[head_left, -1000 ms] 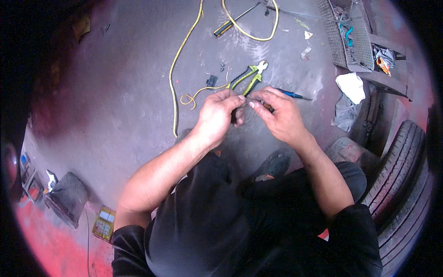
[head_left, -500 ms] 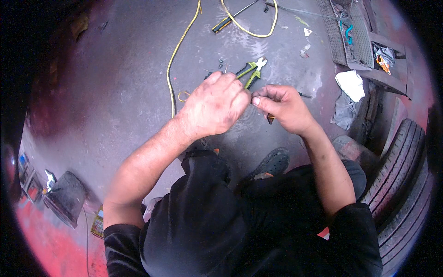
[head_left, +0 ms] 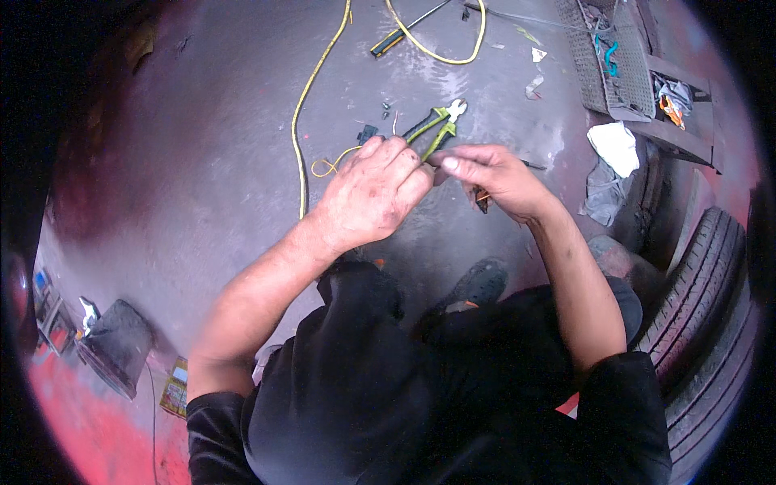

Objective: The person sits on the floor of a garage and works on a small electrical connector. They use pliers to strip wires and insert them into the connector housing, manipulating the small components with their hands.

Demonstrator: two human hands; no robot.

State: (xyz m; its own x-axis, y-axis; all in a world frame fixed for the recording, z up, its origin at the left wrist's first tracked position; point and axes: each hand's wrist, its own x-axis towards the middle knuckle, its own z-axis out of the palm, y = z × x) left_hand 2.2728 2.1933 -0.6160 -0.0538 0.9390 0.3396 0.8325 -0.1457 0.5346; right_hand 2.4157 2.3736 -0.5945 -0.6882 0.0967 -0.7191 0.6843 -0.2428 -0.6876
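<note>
My left hand [head_left: 377, 192] is closed, back upward, over the floor; what its fingers hold is hidden beneath it. Close beside it my right hand [head_left: 503, 179] pinches with thumb and forefinger, almost touching the left fingers. Below its curled fingers sticks out a small dark piece with orange wire ends [head_left: 482, 200]. Just beyond both hands lie green-and-black cutting pliers [head_left: 440, 133], jaws pointing away. A thin yellow wire [head_left: 326, 168] loops out from under my left hand. A small black connector-like block [head_left: 368, 132] shows past its knuckles.
A yellow cable [head_left: 300, 113] runs along the floor, and a screwdriver [head_left: 394, 39] lies at the far side. To the right are a grey crate [head_left: 588, 77], a white cloth [head_left: 613, 150] and tyres [head_left: 697, 295]. A dark container [head_left: 120, 343] stands at lower left.
My left hand has shifted slightly down, uncovering more of the black block and thin yellow wire. Under my right hand the dark piece has turned and moved a little right.
</note>
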